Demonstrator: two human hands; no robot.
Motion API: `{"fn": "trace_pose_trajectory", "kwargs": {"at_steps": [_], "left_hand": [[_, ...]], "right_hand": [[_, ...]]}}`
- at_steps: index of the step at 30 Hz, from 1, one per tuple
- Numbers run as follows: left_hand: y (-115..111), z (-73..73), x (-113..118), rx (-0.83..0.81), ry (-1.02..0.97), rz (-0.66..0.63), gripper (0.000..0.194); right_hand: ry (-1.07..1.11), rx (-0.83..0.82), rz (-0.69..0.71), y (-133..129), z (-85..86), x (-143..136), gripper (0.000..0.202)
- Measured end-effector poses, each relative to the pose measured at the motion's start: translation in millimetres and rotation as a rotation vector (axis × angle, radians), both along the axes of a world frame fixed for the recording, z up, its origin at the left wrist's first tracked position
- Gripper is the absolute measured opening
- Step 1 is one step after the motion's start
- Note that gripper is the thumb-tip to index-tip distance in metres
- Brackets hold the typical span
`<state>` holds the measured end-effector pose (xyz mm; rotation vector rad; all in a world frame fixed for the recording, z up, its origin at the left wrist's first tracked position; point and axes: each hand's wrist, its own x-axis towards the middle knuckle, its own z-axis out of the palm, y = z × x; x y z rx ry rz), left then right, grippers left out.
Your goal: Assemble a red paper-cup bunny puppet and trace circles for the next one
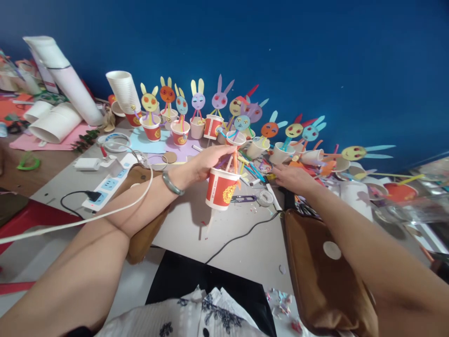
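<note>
My left hand is closed on a red and white paper cup puppet, gripping it at the paper strips above the rim. A thin pale stick sticks out below the cup. My right hand reaches to the pile of pens on the table. Its fingers are bent together at the pile's right side, and what they hold, if anything, is hidden. Close by lie a roll of clear tape and a dark blue cutter.
Rabbit-faced cup puppets, such as a yellow one, line the blue wall. At left are stacked paper cups, a white thermos and a power strip with a white cable. A brown leather armrest is at right.
</note>
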<state>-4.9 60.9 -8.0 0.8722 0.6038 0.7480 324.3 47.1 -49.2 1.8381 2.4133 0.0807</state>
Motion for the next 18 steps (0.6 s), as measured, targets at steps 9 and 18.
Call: {"fn": "trace_pose_trajectory", "kwargs": {"at_steps": [9,18], "left_hand": [[-6.2,-9.2,5.5,0.081,0.048,-0.113,0.024],[-15.3,-8.1,5.1,0.111,-0.039,-0.113,0.019]], "right_hand": [[1.447,0.206,-0.209,-16.6,63.7,-81.2,0.029],[1.523,0.174,-0.215,-22.2,69.5,-145.9,0.033]]}}
